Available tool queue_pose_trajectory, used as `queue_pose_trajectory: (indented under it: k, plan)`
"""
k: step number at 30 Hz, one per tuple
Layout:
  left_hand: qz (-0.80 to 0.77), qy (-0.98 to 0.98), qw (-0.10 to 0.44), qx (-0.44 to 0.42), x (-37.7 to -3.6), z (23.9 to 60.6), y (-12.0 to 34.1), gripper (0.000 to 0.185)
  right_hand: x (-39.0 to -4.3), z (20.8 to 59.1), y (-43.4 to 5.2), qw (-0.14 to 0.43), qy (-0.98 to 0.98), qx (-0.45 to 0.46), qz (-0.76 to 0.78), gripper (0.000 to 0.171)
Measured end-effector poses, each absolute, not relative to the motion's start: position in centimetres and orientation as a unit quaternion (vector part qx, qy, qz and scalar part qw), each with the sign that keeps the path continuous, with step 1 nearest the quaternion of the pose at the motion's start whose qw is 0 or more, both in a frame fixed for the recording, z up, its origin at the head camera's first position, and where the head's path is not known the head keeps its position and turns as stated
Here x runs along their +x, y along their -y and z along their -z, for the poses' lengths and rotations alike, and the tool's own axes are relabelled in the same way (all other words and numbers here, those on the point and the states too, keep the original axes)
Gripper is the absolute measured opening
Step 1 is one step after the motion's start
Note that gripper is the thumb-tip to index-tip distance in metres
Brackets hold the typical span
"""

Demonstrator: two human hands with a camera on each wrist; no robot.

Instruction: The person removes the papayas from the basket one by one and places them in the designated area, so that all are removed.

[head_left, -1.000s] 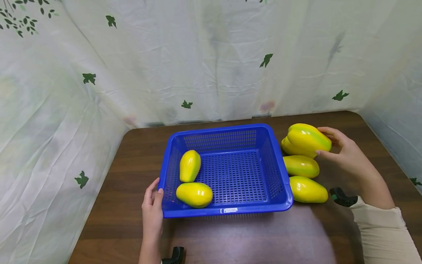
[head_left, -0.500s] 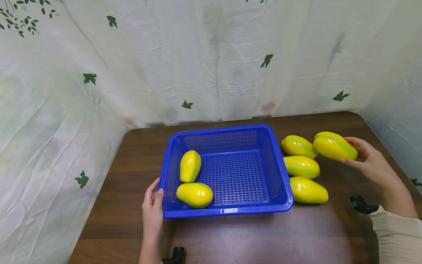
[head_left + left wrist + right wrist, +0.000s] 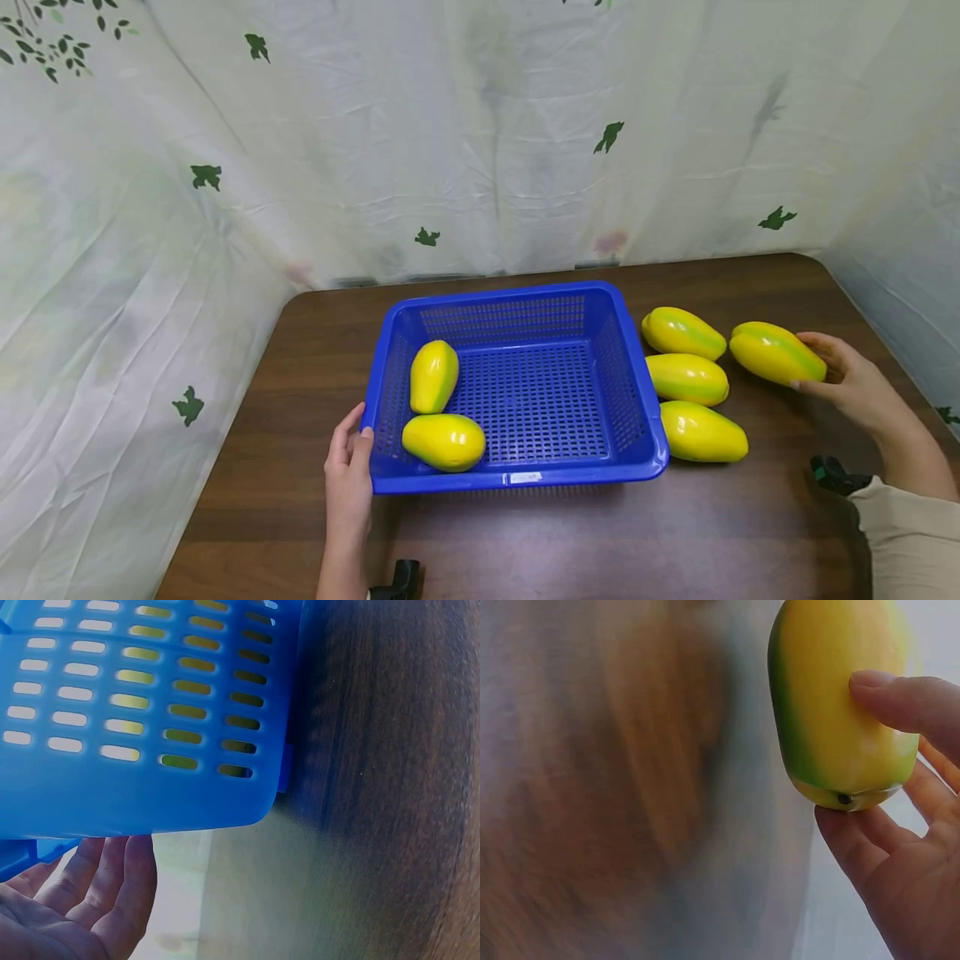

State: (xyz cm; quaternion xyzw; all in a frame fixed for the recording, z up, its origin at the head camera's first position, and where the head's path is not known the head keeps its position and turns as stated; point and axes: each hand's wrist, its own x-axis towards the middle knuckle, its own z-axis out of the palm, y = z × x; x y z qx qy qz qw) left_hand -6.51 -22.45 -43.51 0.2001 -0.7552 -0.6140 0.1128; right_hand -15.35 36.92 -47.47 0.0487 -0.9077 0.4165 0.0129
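My right hand grips a yellow-green papaya at the right of the table. In the right wrist view the thumb presses the side of this papaya, with fingers at its end. My left hand holds the left rim of a blue plastic basket. The left wrist view has the left fingers at the rim of the perforated basket wall. Inside the basket, on its left, lie two papayas, one upper and one lower.
Three more papayas lie in a column beside the basket's right wall: a far one, a middle one and a near one. All stand on a brown wooden table. A pale printed curtain hangs behind.
My right hand has carried its papaya rightward and down, away from above the far papaya, which is now uncovered. The left hand and the basket have stayed in place.
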Motion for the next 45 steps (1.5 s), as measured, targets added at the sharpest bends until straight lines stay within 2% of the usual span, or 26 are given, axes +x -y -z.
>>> queue_pose_trajectory:
  k: [6,16,26,32,45]
  plan:
    - [0.614,0.756,0.110,0.201,-6.5,43.5,22.4,0.034,-15.0,47.2,-36.1,-0.007,0.903,0.054,-0.426,0.061]
    - [0.616,0.755,0.102,0.200,-6.4,43.5,22.6,0.035,-15.6,47.3,-36.3,0.019,0.896,0.110,-0.430,0.059]
    - [0.616,0.755,0.103,0.198,-6.4,43.5,22.6,0.035,-15.6,47.0,-35.9,-0.001,0.892,0.079,-0.446,0.062]
    - [0.614,0.756,0.103,0.200,-6.4,43.5,22.7,0.035,-15.7,46.0,-35.3,-0.014,0.890,0.040,-0.454,0.070]
    - [0.616,0.756,0.103,0.195,-6.4,43.5,22.7,0.036,-15.7,42.6,-32.6,0.024,0.901,0.053,-0.429,0.068]
